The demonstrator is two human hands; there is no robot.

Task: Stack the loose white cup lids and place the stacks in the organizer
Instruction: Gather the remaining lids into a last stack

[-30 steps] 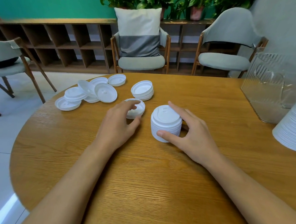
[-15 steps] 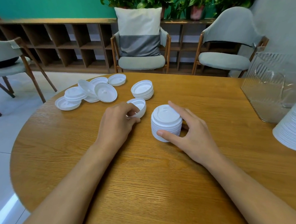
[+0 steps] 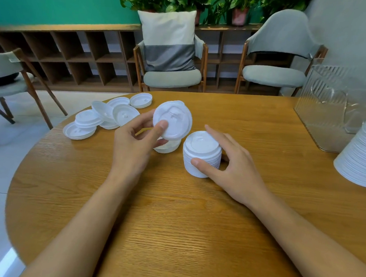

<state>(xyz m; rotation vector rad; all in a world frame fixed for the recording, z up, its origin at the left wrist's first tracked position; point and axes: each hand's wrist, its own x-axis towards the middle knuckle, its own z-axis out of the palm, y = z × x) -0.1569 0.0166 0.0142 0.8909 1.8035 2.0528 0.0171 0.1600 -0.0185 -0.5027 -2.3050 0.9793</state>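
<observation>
The left hand [image 3: 134,144] pinches a single lid [image 3: 172,120] between thumb and fingers, raised and tilted. The right hand [image 3: 234,163], fingers curled, grips the stack [image 3: 201,154] mid-tabletop.

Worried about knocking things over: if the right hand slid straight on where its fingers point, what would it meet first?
The right hand grips the lid stack; beyond it, probably the low pile of lids beside the left hand, though depth is unclear.

Loose lids [image 3: 106,117] lie left of the stack [image 3: 202,154], organizer [image 3: 330,104] far right.
</observation>
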